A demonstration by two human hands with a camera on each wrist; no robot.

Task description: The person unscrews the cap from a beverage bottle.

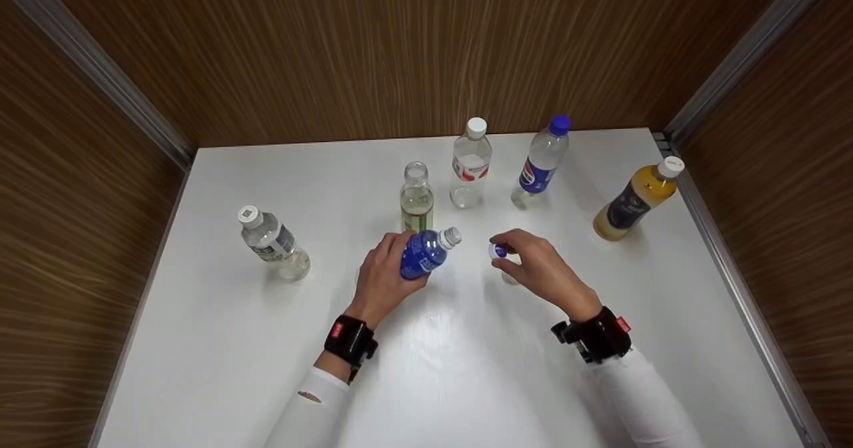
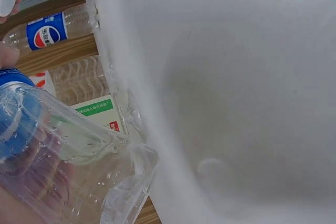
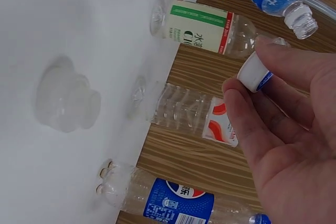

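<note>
My left hand (image 1: 386, 271) grips a clear plastic bottle with a blue label (image 1: 422, 256), tilted with its uncapped mouth up and to the right. In the left wrist view, water drops cling to the lower part of this bottle (image 2: 100, 150). Apart from it, my right hand (image 1: 543, 268) pinches a white and blue bottle cap (image 3: 255, 73) between thumb and fingers. On the table below that hand stands a small translucent stepped piece (image 3: 65, 98), mostly covered by the hand in the head view. Just behind the held bottle is an uncapped bottle with a green-and-cream label (image 1: 417, 201).
At the back of the white table (image 1: 220, 368) stand a white-capped bottle (image 1: 472, 161) and a blue-capped Pepsi bottle (image 1: 538, 168). A bottle of amber drink (image 1: 633, 201) is at right, another white-capped bottle (image 1: 274, 243) at left. Wood-grain panels (image 1: 426, 48) enclose the table.
</note>
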